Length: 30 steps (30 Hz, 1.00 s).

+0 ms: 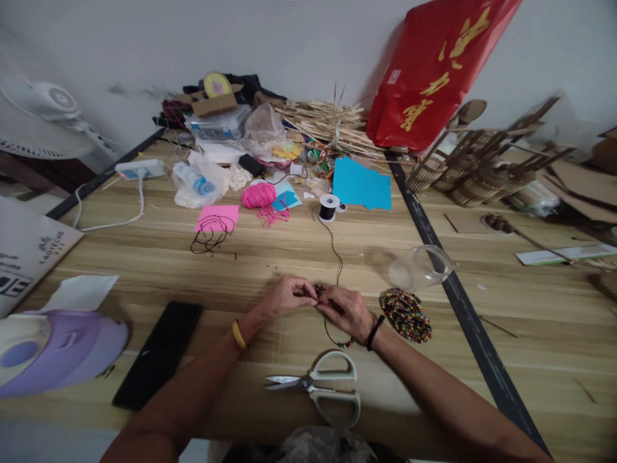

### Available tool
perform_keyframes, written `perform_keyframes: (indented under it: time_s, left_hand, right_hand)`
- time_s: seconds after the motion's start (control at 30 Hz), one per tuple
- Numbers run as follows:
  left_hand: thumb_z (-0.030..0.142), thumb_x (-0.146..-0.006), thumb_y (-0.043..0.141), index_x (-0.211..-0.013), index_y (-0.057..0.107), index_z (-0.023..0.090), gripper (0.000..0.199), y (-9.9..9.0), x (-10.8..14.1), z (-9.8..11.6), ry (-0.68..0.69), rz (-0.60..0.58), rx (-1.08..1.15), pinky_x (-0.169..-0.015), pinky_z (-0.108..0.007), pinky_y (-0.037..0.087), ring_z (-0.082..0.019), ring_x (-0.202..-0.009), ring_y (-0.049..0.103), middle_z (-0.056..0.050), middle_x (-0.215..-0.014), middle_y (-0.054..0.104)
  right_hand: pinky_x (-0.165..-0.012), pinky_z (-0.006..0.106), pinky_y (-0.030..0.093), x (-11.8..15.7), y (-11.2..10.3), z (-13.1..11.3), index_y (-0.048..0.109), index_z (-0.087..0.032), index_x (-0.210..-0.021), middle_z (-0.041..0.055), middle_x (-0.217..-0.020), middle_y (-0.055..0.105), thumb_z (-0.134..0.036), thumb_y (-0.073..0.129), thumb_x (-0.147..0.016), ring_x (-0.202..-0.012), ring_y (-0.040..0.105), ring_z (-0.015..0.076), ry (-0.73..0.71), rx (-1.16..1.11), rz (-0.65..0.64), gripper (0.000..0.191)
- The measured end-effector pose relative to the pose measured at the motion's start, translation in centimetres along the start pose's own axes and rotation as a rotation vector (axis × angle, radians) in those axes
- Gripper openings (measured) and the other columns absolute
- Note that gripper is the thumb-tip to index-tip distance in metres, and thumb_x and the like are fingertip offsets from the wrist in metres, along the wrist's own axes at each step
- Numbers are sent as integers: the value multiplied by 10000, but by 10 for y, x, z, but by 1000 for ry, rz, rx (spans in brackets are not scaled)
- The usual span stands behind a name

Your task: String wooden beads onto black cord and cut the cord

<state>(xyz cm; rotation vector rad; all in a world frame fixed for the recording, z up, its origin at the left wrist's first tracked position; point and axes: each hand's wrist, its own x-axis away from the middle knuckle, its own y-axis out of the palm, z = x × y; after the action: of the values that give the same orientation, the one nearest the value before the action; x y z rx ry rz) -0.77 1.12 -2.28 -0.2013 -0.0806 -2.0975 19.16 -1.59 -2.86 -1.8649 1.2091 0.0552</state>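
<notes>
Beading, apparently: left hand [292, 294], right hand [348, 308], fingers pinching beadwork [319, 290]; bead heap [407, 315] at their three o'clock; next move likely needs steady alignment.

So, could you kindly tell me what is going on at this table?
A person is working with small beads and cord, the fingertips of the left hand and right hand brought together; what they pinch is too small to tell. A black cord runs from a spool towards the right hand, and a few coloured beads show just below that hand. A pile of multicoloured beads lies to the right, and scissors lie nearer the person, untouched.
</notes>
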Motion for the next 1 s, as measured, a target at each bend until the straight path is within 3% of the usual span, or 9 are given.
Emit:
perform_keyframes:
  time_s: [0.3,0.57,0.7,0.87,1.0]
  left_hand:
    - [259,-655,724,-691,663,100,175,-1,-1,2,17,-52,-38,-647,-216,451,-108,-634,585,-34,-673,668]
    - [276,-687,694,-714,658,97,184,-2,2,8,28,-54,-76,-649,-213,434,-108,-649,567,-36,-693,654]
    - [271,-678,700,-704,654,101,179,0,3,11,19,-49,-70,-641,-209,430,-103,-642,560,-32,-683,649]
    - [272,-677,697,-699,645,111,170,0,2,11,15,-62,-57,-657,-216,437,-106,-657,564,-26,-696,647]
    - [282,-679,698,-695,642,112,179,0,2,10,33,-59,-78,-666,-224,439,-109,-657,563,-24,-690,641]
  right_hand:
    - [-612,236,441,-5,-4,-6,536,-193,-879,43,-757,604,-235,498,-911,-675,560,139,-54,16,-10,65]
    - [-587,269,380,-2,-9,-6,455,-201,-663,12,-619,502,-312,522,-857,-623,483,154,-126,54,-39,233]
    - [-588,262,402,-3,-8,-4,505,-195,-751,27,-684,548,-357,578,-857,-649,521,157,-51,74,-11,207]
    - [-668,271,464,-2,-3,-2,538,-213,-885,52,-812,627,-252,523,-905,-739,586,163,-57,15,-5,47]
    - [-685,274,474,-2,-3,0,559,-213,-906,58,-836,641,-232,510,-915,-770,592,165,-61,22,-7,54]
